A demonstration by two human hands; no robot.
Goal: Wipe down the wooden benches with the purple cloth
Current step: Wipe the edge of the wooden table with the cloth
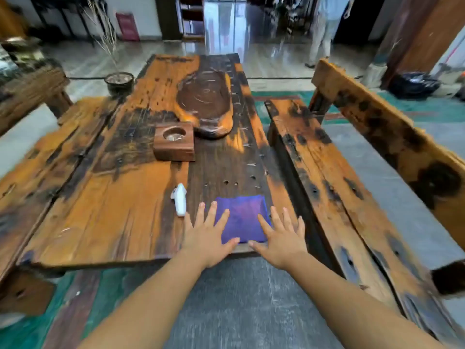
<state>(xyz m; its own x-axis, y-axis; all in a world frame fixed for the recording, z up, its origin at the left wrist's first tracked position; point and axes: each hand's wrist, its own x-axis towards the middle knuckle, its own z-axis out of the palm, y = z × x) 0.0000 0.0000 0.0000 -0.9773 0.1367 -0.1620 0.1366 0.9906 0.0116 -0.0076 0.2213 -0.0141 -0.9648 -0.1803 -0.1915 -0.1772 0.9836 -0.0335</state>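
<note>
A folded purple cloth (242, 216) lies flat near the front edge of the long wooden table (113, 210). My left hand (208, 235) rests spread at the cloth's left edge, fingers apart, fingertips overlapping it. On the cloth's right edge sits my right hand (280, 238), also spread flat. Neither hand grips the cloth. One wooden bench (324, 177) with a backrest runs along the table's right side. Another wooden bench (32, 159) runs along the left side.
A small white spray bottle (180, 200) lies on the table left of the cloth. Farther back stand a wooden block ashtray (174, 141), a carved wooden tea tray (203, 102) and a dark bowl (119, 83). A person (327, 28) stands in the far background.
</note>
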